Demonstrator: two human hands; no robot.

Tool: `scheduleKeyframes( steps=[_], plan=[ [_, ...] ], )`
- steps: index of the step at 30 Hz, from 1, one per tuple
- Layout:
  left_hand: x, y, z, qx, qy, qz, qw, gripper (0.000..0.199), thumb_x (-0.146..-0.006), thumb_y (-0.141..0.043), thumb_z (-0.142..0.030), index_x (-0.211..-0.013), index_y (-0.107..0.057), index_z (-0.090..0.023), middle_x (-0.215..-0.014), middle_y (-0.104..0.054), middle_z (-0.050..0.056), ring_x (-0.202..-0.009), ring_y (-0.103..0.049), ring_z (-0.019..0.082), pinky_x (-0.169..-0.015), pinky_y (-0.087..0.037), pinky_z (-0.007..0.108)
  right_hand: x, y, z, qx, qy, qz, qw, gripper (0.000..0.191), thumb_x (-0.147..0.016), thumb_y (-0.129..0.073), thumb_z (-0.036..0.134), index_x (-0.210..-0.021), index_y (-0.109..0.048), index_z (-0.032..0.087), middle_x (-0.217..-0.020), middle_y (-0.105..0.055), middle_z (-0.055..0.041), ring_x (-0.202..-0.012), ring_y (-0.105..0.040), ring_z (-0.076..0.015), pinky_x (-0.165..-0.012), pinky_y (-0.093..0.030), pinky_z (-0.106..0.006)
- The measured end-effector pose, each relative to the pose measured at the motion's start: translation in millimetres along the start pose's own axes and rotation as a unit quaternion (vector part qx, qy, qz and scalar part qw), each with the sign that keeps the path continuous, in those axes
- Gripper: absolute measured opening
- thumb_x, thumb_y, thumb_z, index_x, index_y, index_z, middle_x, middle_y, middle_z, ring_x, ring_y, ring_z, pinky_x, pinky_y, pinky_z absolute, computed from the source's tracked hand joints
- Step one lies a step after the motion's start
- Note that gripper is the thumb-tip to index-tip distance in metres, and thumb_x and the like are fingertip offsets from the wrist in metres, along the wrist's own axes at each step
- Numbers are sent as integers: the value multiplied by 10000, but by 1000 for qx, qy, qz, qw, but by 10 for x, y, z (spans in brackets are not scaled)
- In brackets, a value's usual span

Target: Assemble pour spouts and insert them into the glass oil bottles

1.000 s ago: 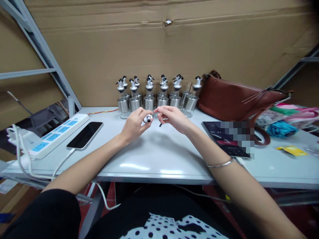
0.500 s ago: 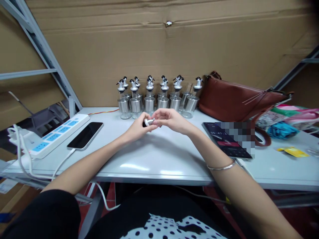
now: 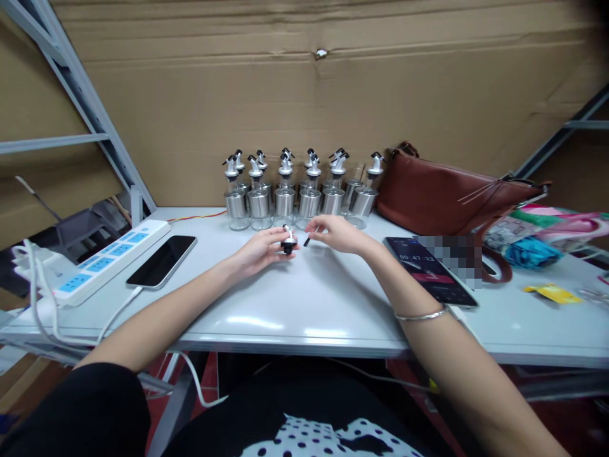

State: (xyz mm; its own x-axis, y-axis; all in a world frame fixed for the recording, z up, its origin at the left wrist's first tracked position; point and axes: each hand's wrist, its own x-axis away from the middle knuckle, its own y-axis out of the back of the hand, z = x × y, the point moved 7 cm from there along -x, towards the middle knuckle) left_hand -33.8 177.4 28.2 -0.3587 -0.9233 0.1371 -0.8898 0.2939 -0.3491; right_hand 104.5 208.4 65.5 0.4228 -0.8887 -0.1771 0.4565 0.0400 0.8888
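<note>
Cardboard behind desk (image 3: pixel 304 304). Left fingers (image 3: pixel 273 244) pinch light, hard pourer cap (image 3: pixel 287 244) by its base; right fingers (image 3: pixel 320 227) nip tiny black stopper (image 3: pixel 307 240), slippery.

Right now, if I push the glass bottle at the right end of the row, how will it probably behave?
The rightmost bottle looks tall and narrow with a spout cap on top, so it may tip rather than slide. Its glass base suggests it is fragile. The smooth white table could let it skid, and the brown bag beside it leaves little room.

cardboard wall (image 3: pixel 304 95) behind white table (image 3: pixel 304 304)
</note>
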Motion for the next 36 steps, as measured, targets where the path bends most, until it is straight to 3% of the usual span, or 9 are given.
scheduleKeyframes(
  steps=[4,9,15,24,28,33,36],
  plan=[
    [-17,23,4,-23,-15,0,1000,107,-863,-611,-234,-832,-574,-138,-880,-616,45,-744,-647,142,-633,-550,276,24,-166,14,66,10,64,996,196,-785,-621,153,-953,-721,140,-1040,-698,-120,-923,-629,-220,-804,-431,-268],
    [-73,81,16,-65,-40,-1,997,225,-869,-596,-341,-789,-565,-134,-819,-597,31,-763,-611,118,-630,-506,217,38,-209,-30,109,-10,96,989,155,-797,-597,174,-787,-750,159,-851,-741,-89,-768,-644,-207,-679,-414,-258],
    [-78,104,34,-89,-51,-15,995,258,-764,-708,-295,-906,-558,-141,-748,-648,14,-665,-634,117,-606,-454,214,28,-222,-100,140,-37,95,985,147,-724,-644,122,-830,-744,141,-838,-737,-105,-753,-647,-213,-608,-388,-259],
    [-67,118,68,-98,-37,-43,994,263,-660,-785,-189,-845,-609,-125,-708,-669,35,-667,-645,138,-616,-475,245,53,-243,-83,124,-54,105,985,80,-686,-656,150,-709,-733,143,-744,-725,-109,-695,-637,-217,-569,-390,-268],
    [-70,103,89,-116,-37,-33,992,231,-662,-769,-171,-834,-622,-123,-711,-666,34,-650,-627,129,-617,-476,254,55,-193,7,84,-46,86,992,55,-671,-649,127,-633,-685,143,-659,-700,-73,-637,-614,-184,-559,-383,-250],
    [-73,129,78,-126,-51,-44,990,272,-606,-797,-156,-822,-635,-126,-749,-627,4,-635,-597,103,-625,-471,254,57,-69,154,6,-30,17,999,83,-764,-562,155,-758,-645,146,-721,-706,-36,-678,-632,-136,-591,-418,-195],
    [-83,137,80,-127,-53,-41,990,288,-604,-796,-163,-832,-623,-131,-741,-616,-5,-634,-588,99,-619,-467,248,53,-43,184,-74,-13,-12,997,36,-752,-577,151,-721,-594,157,-659,-684,-17,-639,-629,-126,-595,-432,-192]
  ],
)
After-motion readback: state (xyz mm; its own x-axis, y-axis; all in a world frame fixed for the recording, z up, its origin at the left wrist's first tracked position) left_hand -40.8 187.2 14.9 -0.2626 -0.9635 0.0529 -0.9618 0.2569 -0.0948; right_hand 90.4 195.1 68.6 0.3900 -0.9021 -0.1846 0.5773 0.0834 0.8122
